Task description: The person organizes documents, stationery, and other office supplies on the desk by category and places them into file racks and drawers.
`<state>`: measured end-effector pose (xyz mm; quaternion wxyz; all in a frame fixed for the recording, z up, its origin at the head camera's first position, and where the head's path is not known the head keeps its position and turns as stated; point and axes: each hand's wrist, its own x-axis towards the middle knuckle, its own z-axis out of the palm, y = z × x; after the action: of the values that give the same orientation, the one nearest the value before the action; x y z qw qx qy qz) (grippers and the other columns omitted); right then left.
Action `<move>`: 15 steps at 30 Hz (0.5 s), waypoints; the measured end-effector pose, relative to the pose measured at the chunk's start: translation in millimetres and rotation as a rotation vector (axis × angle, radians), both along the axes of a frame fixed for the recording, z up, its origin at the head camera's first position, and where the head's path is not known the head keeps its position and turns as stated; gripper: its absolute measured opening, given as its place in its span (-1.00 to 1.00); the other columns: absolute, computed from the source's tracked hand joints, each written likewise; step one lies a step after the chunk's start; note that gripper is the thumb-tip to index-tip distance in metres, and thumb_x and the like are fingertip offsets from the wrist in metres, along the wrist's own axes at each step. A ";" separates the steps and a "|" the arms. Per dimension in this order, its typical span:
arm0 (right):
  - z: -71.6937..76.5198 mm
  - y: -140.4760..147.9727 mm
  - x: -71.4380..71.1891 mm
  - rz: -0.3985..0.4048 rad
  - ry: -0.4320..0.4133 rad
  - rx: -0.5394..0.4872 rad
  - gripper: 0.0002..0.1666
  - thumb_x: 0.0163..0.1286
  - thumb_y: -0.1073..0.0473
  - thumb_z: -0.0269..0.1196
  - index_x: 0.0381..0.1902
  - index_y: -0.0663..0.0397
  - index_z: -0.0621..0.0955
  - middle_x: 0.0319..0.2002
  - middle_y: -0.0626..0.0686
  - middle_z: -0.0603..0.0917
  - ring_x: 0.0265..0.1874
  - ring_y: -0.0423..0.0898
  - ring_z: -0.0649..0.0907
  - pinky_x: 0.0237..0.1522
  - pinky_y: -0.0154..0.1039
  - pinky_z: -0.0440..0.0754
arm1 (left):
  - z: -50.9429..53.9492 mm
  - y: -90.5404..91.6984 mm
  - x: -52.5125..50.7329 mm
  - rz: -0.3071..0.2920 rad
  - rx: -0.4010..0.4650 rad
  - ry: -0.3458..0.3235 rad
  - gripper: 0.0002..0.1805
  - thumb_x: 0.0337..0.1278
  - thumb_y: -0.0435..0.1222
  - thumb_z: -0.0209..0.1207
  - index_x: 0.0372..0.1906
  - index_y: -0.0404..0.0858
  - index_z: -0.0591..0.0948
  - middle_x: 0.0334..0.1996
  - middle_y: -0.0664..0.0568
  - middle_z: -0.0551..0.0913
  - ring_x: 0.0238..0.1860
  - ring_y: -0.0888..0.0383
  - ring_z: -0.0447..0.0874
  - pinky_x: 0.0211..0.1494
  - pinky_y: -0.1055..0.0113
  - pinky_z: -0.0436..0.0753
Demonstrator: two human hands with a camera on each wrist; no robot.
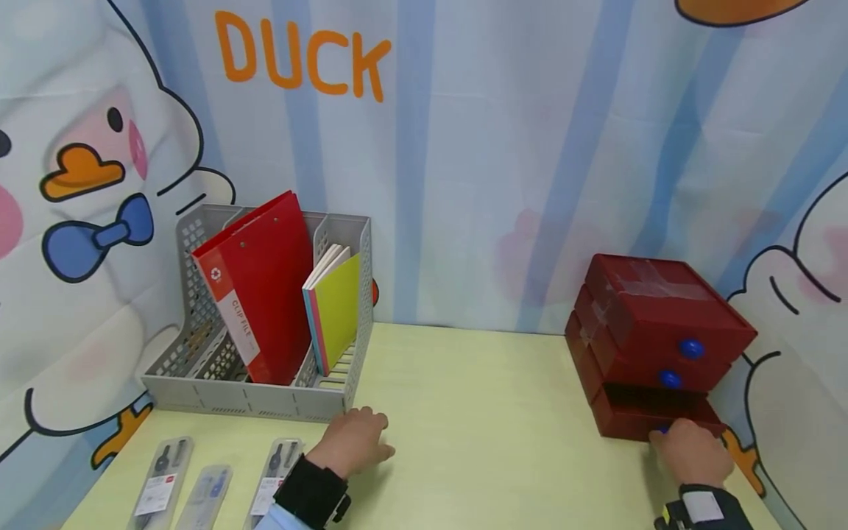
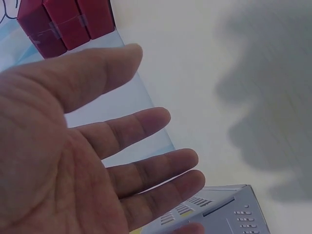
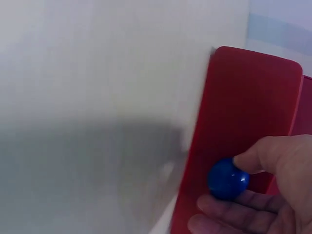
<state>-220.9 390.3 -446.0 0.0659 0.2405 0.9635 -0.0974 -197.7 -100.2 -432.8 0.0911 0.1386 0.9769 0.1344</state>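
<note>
A dark red drawer unit [image 1: 662,313] of three stacked drawers stands at the right of the table, and its bottom drawer [image 1: 629,419] is pulled partly out. My right hand [image 1: 694,453] pinches the blue knob [image 3: 227,178] of that drawer between thumb and fingers. Over the table, in front of the grey organizer's [image 1: 245,400] right corner, hovers my left hand [image 1: 354,442], holding nothing. Its fingers are loosely extended and spread in the left wrist view. The inside of the drawer is mostly in shadow.
In the organizer stand a red clip file [image 1: 265,287] and several notebooks [image 1: 336,309], the front one yellow-green. Clear cases [image 1: 155,482] with pens or drawing tools lie before it on the pale yellow table [image 1: 477,412]. A duck-print curtain [image 1: 477,162] hangs behind.
</note>
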 end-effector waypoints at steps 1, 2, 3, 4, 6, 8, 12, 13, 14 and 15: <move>0.3 -0.2 3.4 -0.009 -0.026 0.003 -0.49 0.40 -0.03 0.16 -0.33 0.43 0.61 -0.43 0.30 0.59 -0.39 0.23 0.57 -0.24 0.21 0.58 | -0.3 0.1 0.2 0.000 0.002 -0.004 -0.58 0.09 -0.13 0.40 -0.04 -0.32 0.66 -0.27 -0.10 0.62 -0.22 -0.06 0.57 -0.06 -0.08 0.56; 0.4 -0.3 7.3 -0.020 -0.050 0.000 -0.49 0.40 -0.04 0.16 -0.31 0.43 0.61 -0.43 0.30 0.58 -0.38 0.22 0.56 -0.23 0.21 0.58 | -0.6 0.2 0.4 0.000 0.005 -0.010 -0.58 0.09 -0.13 0.40 -0.04 -0.32 0.66 -0.26 -0.10 0.62 -0.22 -0.06 0.57 -0.05 -0.08 0.56; 0.9 -0.3 11.7 -0.030 -0.070 -0.004 -0.49 0.39 -0.03 0.17 -0.30 0.43 0.60 -0.42 0.29 0.58 -0.38 0.23 0.56 -0.21 0.22 0.57 | -0.9 0.3 0.7 0.001 0.009 -0.015 -0.58 0.09 -0.13 0.40 -0.03 -0.32 0.66 -0.26 -0.10 0.62 -0.21 -0.06 0.57 -0.04 -0.08 0.56; 1.3 -0.1 16.6 -0.039 -0.090 -0.006 -0.48 0.39 -0.03 0.17 -0.27 0.45 0.59 -0.41 0.30 0.57 -0.37 0.23 0.55 -0.19 0.23 0.57 | -1.2 0.2 0.9 0.001 0.011 -0.016 -0.58 0.09 -0.13 0.40 -0.04 -0.32 0.66 -0.25 -0.11 0.63 -0.20 -0.07 0.58 -0.04 -0.09 0.56; 1.7 0.3 27.4 -0.052 -0.111 -0.016 -0.51 0.38 -0.02 0.16 -0.29 0.42 0.59 -0.41 0.28 0.55 -0.37 0.22 0.53 -0.19 0.22 0.56 | -1.8 -0.2 1.4 0.001 0.014 -0.019 -0.58 0.09 -0.13 0.40 -0.03 -0.32 0.66 -0.24 -0.11 0.63 -0.18 -0.08 0.58 -0.03 -0.10 0.55; 1.7 0.2 38.1 -0.063 -0.123 -0.020 -0.53 0.39 -0.02 0.14 -0.35 0.37 0.59 -0.43 0.25 0.54 -0.38 0.20 0.52 -0.20 0.20 0.56 | -2.4 -0.9 2.1 0.001 0.018 -0.015 -0.58 0.09 -0.14 0.40 -0.03 -0.32 0.66 -0.23 -0.12 0.63 -0.16 -0.10 0.59 -0.03 -0.12 0.55; -1.0 0.2 57.7 -0.049 -0.119 -0.017 -0.55 0.40 -0.02 0.13 -0.46 0.28 0.58 -0.49 0.18 0.51 -0.41 0.14 0.50 -0.25 0.16 0.56 | -3.7 -2.2 2.6 0.001 0.018 -0.007 -0.59 0.10 -0.14 0.39 -0.03 -0.33 0.66 -0.22 -0.13 0.62 -0.15 -0.11 0.59 -0.02 -0.14 0.54; -1.5 0.7 62.1 -0.044 -0.121 -0.021 -0.55 0.40 -0.02 0.14 -0.44 0.30 0.59 -0.49 0.17 0.52 -0.41 0.14 0.50 -0.26 0.16 0.56 | -4.2 -2.3 2.6 0.001 0.017 -0.008 -0.58 0.10 -0.14 0.39 -0.03 -0.33 0.66 -0.22 -0.13 0.62 -0.15 -0.11 0.59 -0.02 -0.14 0.55; -2.2 1.5 66.0 -0.035 -0.124 -0.025 -0.55 0.39 -0.02 0.15 -0.44 0.30 0.59 -0.50 0.15 0.51 -0.42 0.13 0.50 -0.28 0.13 0.55 | -4.5 -2.4 2.4 0.000 0.017 -0.011 -0.58 0.10 -0.14 0.39 -0.03 -0.33 0.66 -0.22 -0.13 0.62 -0.16 -0.11 0.58 -0.02 -0.13 0.55; -2.7 2.6 69.7 -0.022 -0.127 -0.033 -0.56 0.39 -0.01 0.16 -0.43 0.31 0.59 -0.50 0.13 0.52 -0.43 0.12 0.50 -0.30 0.11 0.54 | -4.8 -2.4 1.9 0.001 0.016 -0.014 -0.58 0.10 -0.14 0.39 -0.02 -0.33 0.66 -0.22 -0.13 0.62 -0.16 -0.10 0.58 -0.01 -0.13 0.55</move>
<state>-151.2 393.0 -448.7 0.1299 0.2557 0.9529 -0.0988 -195.8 -102.6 -437.6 0.0968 0.1380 0.9752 0.1432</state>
